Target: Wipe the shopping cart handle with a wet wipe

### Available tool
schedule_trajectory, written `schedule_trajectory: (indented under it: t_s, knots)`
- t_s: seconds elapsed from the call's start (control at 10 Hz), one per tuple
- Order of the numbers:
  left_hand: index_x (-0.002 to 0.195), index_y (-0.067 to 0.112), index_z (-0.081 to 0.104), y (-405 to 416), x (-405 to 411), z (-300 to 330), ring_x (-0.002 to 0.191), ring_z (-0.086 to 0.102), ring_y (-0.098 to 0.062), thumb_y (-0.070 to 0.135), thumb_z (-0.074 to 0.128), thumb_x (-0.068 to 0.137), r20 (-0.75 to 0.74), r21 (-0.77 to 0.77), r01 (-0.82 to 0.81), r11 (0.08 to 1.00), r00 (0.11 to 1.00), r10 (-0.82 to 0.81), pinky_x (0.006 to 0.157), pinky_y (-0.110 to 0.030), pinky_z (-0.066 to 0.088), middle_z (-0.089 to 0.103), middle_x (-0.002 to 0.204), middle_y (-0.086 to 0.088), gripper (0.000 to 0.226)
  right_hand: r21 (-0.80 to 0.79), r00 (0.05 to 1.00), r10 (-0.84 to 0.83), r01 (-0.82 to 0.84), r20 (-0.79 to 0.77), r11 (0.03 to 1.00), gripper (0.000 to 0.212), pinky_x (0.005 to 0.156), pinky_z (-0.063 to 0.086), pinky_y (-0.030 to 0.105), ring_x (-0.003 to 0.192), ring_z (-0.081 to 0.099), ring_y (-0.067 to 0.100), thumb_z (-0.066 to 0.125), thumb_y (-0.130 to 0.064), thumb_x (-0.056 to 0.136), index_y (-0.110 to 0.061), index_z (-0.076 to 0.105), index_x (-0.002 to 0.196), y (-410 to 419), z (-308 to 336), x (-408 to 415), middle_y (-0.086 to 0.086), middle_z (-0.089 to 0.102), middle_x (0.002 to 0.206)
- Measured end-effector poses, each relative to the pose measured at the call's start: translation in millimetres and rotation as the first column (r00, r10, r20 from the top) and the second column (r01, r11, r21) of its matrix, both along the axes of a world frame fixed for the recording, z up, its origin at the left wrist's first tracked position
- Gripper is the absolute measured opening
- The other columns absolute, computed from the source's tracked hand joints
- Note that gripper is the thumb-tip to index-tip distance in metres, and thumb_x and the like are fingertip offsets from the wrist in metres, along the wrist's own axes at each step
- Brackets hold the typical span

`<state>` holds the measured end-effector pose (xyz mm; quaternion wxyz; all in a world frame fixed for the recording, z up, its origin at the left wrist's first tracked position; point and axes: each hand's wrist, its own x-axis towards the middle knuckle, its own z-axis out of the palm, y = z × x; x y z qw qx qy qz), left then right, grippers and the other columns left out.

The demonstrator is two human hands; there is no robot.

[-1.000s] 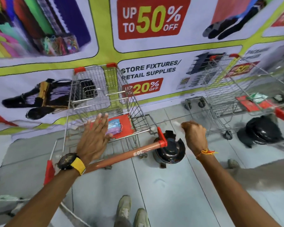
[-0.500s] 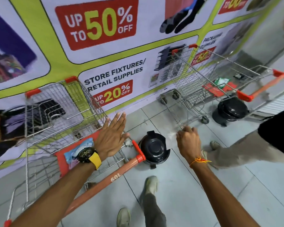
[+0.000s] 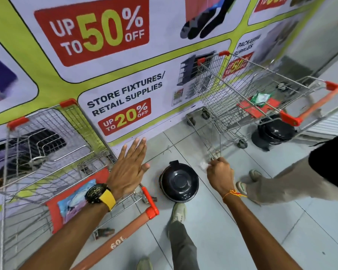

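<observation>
Right hand [image 3: 220, 175] fisted on a small white wet wipe [image 3: 203, 165] over the black bin [image 3: 179, 181], left hand [image 3: 129, 168] spread flat, empty above the cart; orange cart handle [image 3: 125, 233] sits low-left, so likely drop wipe squarely onto bin.

Ahead of you a sale banner [image 3: 113, 55] covers the wall, reading "UP TO 50% OFF" and "STORE FIXTURES/ RETAIL SUPPLIES". To your right a second wire cart [image 3: 248, 98] stands against it, with a green packet [image 3: 260, 98] on its red seat flap. A black round bin [image 3: 179, 181] sits on the grey tiled floor [image 3: 213, 227] in front of you, another black bin [image 3: 274, 132] under that cart's handle. Another person's leg [image 3: 277, 184] stands at your right.
</observation>
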<state>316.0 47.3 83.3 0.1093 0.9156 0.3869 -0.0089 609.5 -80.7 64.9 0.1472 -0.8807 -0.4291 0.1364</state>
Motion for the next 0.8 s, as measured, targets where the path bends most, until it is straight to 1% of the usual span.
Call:
schedule_trajectory:
  t_s: [0.1,0.2,0.3,0.4,0.5,0.6,0.7,0.8]
  knots:
    - [0.157,0.017,-0.014,6.8,7.3,-1.0,0.152,-0.023,-0.016,0.061,-0.018,0.092,0.01,-0.012,0.001,1.0,1.0,-0.001,0.125,-0.044,-0.011,-0.02,0.166,0.002,0.079,-0.036,0.993,0.015,-0.019,-0.121,0.999,0.022,0.087,0.05,0.041,0.103,0.063,0.041,0.058,-0.011,0.089,-0.003,0.075,0.1,7.3,-11.7,8.9,0.017,0.061,0.118]
    - [0.156,0.017,-0.015,14.5,14.5,-2.8,0.152,-0.025,-0.015,0.063,-0.017,0.092,0.006,-0.021,-0.003,1.0,1.0,0.004,0.124,-0.042,-0.014,-0.021,0.166,0.002,0.079,-0.002,0.988,-0.002,0.001,-0.155,1.0,0.019,0.086,0.051,0.042,0.103,0.064,0.041,0.061,-0.01,0.089,-0.005,0.076,0.099,13.4,-22.4,13.3,0.018,0.064,0.116]
    - [0.156,0.017,-0.015,21.6,19.4,-2.7,0.153,-0.023,-0.017,0.062,-0.008,0.095,0.008,-0.036,-0.01,0.999,1.0,0.011,0.126,-0.047,-0.008,-0.02,0.167,0.002,0.076,0.031,0.992,-0.072,0.076,-0.106,0.997,0.012,0.078,0.049,0.043,0.098,0.066,0.043,0.064,-0.013,0.09,-0.012,0.075,0.097,19.5,-31.3,13.5,0.019,0.068,0.109]
    - [0.157,0.017,-0.012,26.9,24.0,-2.9,0.153,-0.021,-0.017,0.061,-0.006,0.096,0.017,-0.02,-0.015,1.0,1.0,0.016,0.126,-0.048,-0.005,-0.017,0.168,0.002,0.076,0.058,0.986,-0.114,0.122,-0.118,0.991,0.012,0.072,0.045,0.041,0.089,0.067,0.043,0.063,-0.007,0.087,-0.013,0.068,0.096,24.5,-42.5,14.3,0.017,0.072,0.099]
    - [0.158,0.017,-0.01,31.0,27.8,-3.6,0.154,-0.02,-0.016,0.064,-0.006,0.095,0.031,-0.008,-0.008,1.0,0.999,0.008,0.126,-0.046,-0.007,-0.015,0.168,0.002,0.078,0.032,0.98,-0.077,0.084,-0.185,0.996,0.019,0.076,0.042,0.041,0.099,0.067,0.042,0.06,-0.002,0.086,-0.013,0.072,0.096,29.5,-61.0,19.9,0.016,0.075,0.106]
    - [0.158,0.017,-0.01,33.2,29.7,-5.8,0.154,-0.02,-0.016,0.064,-0.007,0.095,0.016,-0.007,-0.014,1.0,1.0,0.014,0.126,-0.046,-0.007,-0.017,0.168,0.002,0.079,-0.177,0.971,0.029,-0.073,-0.239,0.982,0.035,0.093,0.049,0.046,0.121,0.061,0.042,0.061,-0.01,0.093,-0.013,0.068,0.127,34.0,-78.0,22.5,0.017,0.068,0.132]
    - [0.158,0.017,-0.01,35.2,29.1,-11.7,0.154,-0.02,-0.016,0.063,-0.003,0.097,0.008,0.003,0.0,1.0,1.0,0.0,0.126,-0.048,-0.005,-0.016,0.169,0.002,0.077,-0.247,0.98,0.087,-0.13,-0.178,0.96,0.036,0.089,0.05,0.047,0.118,0.06,0.045,0.052,-0.015,0.1,-0.011,0.059,0.134,31.5,-94.7,21.7,0.021,0.07,0.125]
    - [0.158,0.016,-0.009,34.3,30.4,-14.5,0.154,-0.018,-0.017,0.062,-0.002,0.098,0.023,-0.011,-0.007,1.0,1.0,0.008,0.126,-0.05,-0.002,-0.013,0.169,0.001,0.076,-0.201,0.982,0.097,-0.129,-0.162,0.971,0.029,0.084,0.052,0.049,0.111,0.063,0.048,0.049,-0.007,0.098,-0.008,0.066,0.121,30.0,-101.3,19.0,0.023,0.071,0.119]
